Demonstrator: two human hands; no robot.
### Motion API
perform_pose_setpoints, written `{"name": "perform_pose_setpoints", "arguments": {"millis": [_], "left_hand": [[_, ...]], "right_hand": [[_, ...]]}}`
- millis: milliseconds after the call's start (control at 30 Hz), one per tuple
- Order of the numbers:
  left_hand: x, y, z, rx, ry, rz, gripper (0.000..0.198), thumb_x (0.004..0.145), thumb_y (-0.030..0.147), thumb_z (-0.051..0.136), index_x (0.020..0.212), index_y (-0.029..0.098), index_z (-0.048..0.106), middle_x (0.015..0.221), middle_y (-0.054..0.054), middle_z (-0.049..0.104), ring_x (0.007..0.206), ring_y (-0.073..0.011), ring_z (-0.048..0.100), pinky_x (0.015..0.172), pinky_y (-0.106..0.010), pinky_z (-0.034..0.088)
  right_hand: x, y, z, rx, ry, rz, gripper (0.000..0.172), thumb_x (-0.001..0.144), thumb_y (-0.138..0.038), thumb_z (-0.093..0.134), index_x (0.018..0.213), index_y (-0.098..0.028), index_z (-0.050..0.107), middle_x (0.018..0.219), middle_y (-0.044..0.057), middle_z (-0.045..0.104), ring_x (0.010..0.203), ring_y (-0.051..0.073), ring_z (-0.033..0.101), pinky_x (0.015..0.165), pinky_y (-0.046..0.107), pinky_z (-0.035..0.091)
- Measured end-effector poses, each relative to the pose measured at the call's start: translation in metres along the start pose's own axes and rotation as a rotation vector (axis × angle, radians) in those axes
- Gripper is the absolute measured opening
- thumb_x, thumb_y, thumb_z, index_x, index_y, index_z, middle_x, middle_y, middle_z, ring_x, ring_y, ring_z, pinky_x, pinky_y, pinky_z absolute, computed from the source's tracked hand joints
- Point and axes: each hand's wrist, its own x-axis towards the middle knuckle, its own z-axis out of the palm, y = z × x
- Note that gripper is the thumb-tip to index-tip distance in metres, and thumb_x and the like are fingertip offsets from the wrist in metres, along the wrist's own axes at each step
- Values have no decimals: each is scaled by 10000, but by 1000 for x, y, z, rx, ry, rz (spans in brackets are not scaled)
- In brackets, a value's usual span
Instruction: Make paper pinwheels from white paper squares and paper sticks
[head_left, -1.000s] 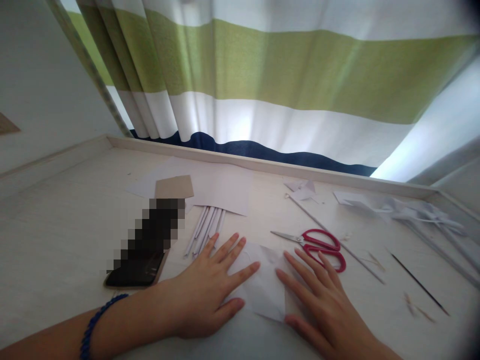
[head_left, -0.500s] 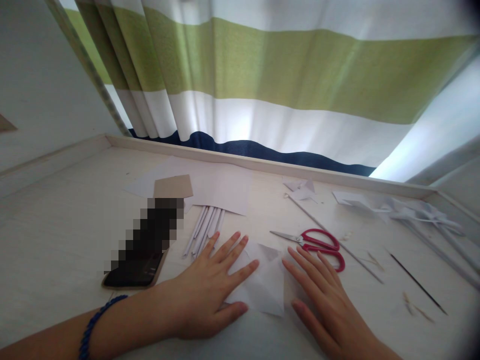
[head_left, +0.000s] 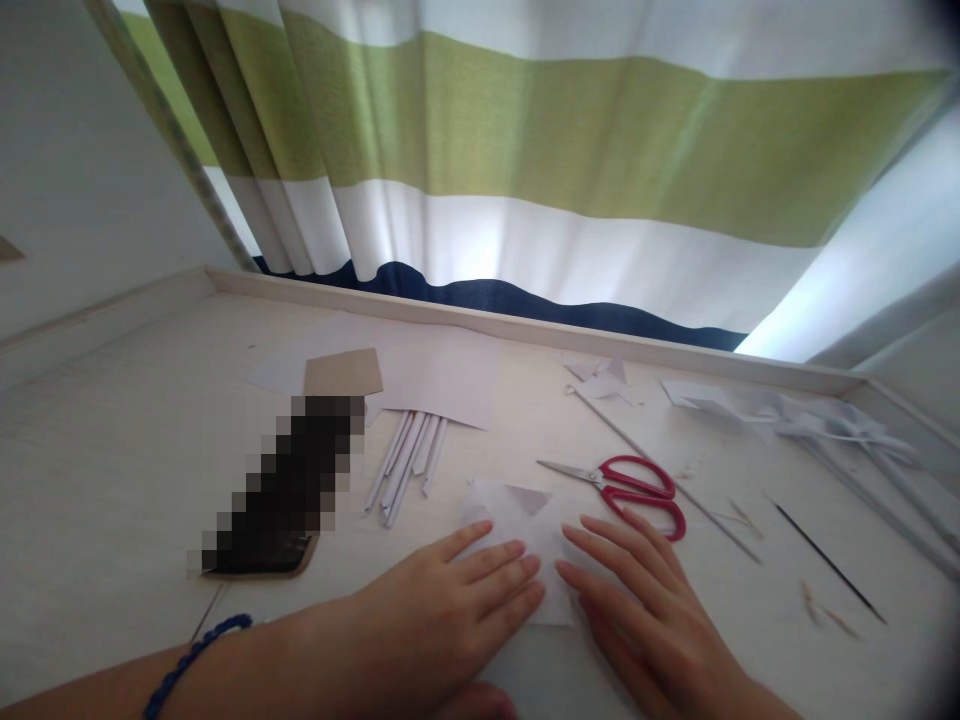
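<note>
from where i stand, the paper (head_left: pixel 529 530) lies flat on the white table (head_left: pixel 112 480), between the person's two hands and partly under them, with a triangular flap showing along its far edge. the left hand (head_left: pixel 465 620) is laid over its near left part, palm down, the fingers straight and close together, gripping nothing that i can see; its thumb is tucked low at the bottom of the view. the right hand (head_left: pixel 652 610) is open too, fingers stretched and slightly parted, the tips at the paper's right edge, though whether they press on it i cannot tell, and its thumb is in shadow. just beyond the right fingers are the scissors (head_left: pixel 600 476), red handles apart and the tip pointing left. a thin stick (head_left: pixel 619 433) runs behind them, with a folded scrap (head_left: pixel 604 380) near its far end. further right lie white paper shapes (head_left: pixel 780 415) with grey sticks, a black rod (head_left: pixel 829 561) and some pale bits (head_left: pixel 841 623). beyond the left hand, paper rolls (head_left: pixel 405 470) poke out from under a white sheet (head_left: pixel 442 370) with a brown card (head_left: pixel 343 372) on it, and the phone (head_left: pixel 289 555), mostly blurred out, sits beyond the forearm with the blue bracelet (head_left: pixel 187 657)
</note>
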Motion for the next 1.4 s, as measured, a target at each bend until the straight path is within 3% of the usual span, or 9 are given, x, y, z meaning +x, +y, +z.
{"name": "perform_pose_setpoints", "arguments": {"millis": [300,467,567,667,733,833,933,1167,1400], "left_hand": [[-3,2,7,6,-105,-26,623,874,434,337,1370,112,138,1400,-127,258,1271,-246,281,1051,-428,194],[-5,2,5,-42,-88,-21,663,852,436,395,1375,139,118,1414,-123,223,1284,-245,251,1056,-415,195],[-5,-3,-4,-58,-67,-3,643,835,382,455,1364,149,174,1392,-120,295,1272,-228,282,1048,-368,224],[-3,-13,-15,-32,-29,-21,470,846,165,430,1302,169,317,1274,-91,474,1164,-195,429,1010,-331,275],[-2,-20,-20,-11,-20,-46,362,847,80,396,1190,185,451,1125,-66,581,1029,-179,516,939,-307,337],[1,-29,-23,13,-10,-62,213,864,105,411,977,194,568,923,-46,631,872,-166,554,835,-285,381],[4,-31,-21,-7,7,-59,161,866,152,442,859,199,595,829,-28,627,807,-146,553,809,-273,377],[6,-28,-17,-313,83,-94,176,867,181,448,939,193,608,916,-16,619,852,-119,542,794,-199,379],[13,-27,1,-511,137,-279,173,842,244,493,978,192,586,844,-9,633,772,-120,571,697,-201,401]], "right_hand": [[5,-2,-1,16,7,-85,315,792,-103,478,1087,-162,571,1122,115,596,1103,258,472,908,496,360],[5,-1,-2,44,-5,-84,274,819,-135,471,1071,-170,573,1068,93,631,1060,226,514,908,456,381],[5,-1,-4,64,-13,-71,257,816,-152,490,1058,-176,574,1046,80,643,1035,214,535,909,439,391],[7,-1,-5,112,-22,-24,257,820,-144,478,1056,-188,568,1029,73,649,1012,200,553,897,413,414],[9,0,-6,156,-31,12,262,826,-134,461,1063,-188,559,1037,74,642,1013,194,552,891,395,426],[9,0,-6,227,-39,59,263,828,-123,465,1072,-184,542,1049,75,629,1021,191,542,905,388,421],[10,0,-6,312,-44,110,259,829,-109,462,1064,-189,537,1031,64,624,1006,184,542,915,378,415],[19,-5,-8,464,-49,215,221,843,-108,438,1011,-197,549,868,58,616,835,180,550,741,343,469],[30,-14,4,456,-14,289,200,844,-137,448,996,-195,565,757,45,609,715,162,539,624,300,448]]}}
